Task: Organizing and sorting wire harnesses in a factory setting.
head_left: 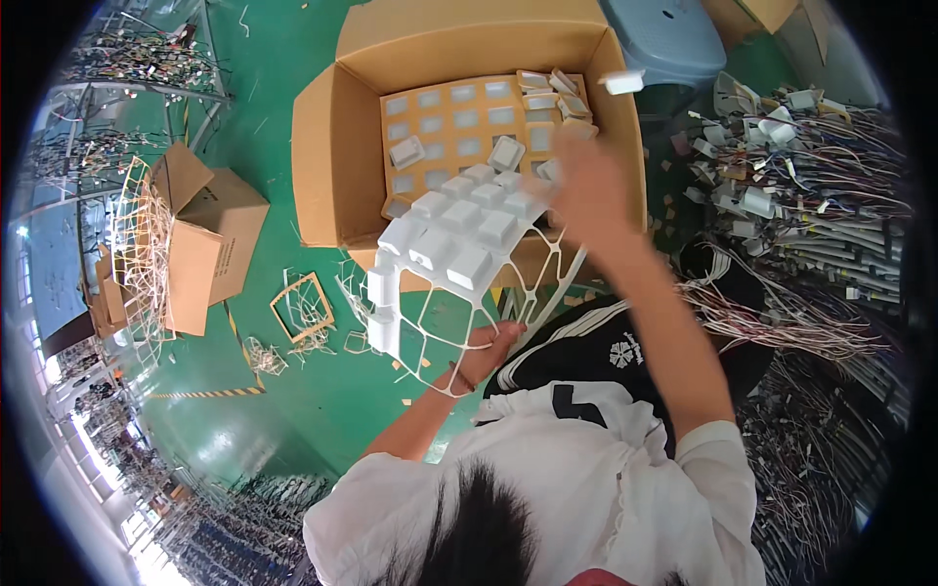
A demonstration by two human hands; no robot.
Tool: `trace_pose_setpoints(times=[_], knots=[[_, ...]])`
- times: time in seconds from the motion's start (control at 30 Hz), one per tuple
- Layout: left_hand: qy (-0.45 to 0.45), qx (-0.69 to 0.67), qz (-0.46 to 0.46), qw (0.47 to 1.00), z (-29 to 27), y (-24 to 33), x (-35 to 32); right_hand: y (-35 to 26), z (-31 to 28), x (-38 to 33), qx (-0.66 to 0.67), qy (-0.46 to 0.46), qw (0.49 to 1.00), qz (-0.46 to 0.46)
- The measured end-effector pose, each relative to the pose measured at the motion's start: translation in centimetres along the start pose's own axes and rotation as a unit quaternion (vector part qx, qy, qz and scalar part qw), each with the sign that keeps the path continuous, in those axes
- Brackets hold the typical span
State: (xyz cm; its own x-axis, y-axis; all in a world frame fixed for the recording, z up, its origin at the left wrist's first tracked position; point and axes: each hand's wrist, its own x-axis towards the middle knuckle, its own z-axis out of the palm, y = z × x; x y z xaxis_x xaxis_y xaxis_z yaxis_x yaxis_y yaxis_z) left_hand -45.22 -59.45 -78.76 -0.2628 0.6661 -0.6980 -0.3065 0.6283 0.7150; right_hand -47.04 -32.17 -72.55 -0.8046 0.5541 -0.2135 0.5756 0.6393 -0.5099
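Observation:
A white plastic lattice [435, 339] carries several white box-shaped pieces [454, 220] in rows and is tilted over the near edge of a large cardboard box [342, 146]. My left hand [486, 354] is closed round the open strands at its near end. My right hand [586, 190] is smeared by motion at the far right end of the rows; its fingers cannot be made out. Inside the carton lies a brown divider [449, 105] with pale pieces in its cells. Loose white pieces [407, 151] rest on the divider. Another white piece [622, 82] appears at the carton's right edge.
Bundles of cables with white connectors [782, 195] crowd the right side. A blue plastic stool [669, 39] stands beyond the carton. To the left are a smaller open carton [230, 234], a tan frame [303, 308] and white strand scraps [264, 356] on the green floor.

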Motion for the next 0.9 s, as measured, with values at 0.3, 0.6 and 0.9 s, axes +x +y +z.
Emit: trace_pose_setpoints(times=[0.3, 0.6, 0.9], knots=[[0.116, -0.305, 0.065, 0.943, -2.1, -0.6, 0.9, -2.3, 11.2, -7.5, 0.016, -0.029, 0.975, -0.221], [0.255, -0.301, -0.022, 0.918, -3.0, -0.2, 4.4, -0.6, 11.3, -6.3, 0.185, -0.052, 0.970, -0.147], [0.222, -0.370, 0.114, 0.895, -3.8, -3.6, 1.7, 1.3, 0.1, 0.6, -0.070, 0.180, 0.981, -0.007]])
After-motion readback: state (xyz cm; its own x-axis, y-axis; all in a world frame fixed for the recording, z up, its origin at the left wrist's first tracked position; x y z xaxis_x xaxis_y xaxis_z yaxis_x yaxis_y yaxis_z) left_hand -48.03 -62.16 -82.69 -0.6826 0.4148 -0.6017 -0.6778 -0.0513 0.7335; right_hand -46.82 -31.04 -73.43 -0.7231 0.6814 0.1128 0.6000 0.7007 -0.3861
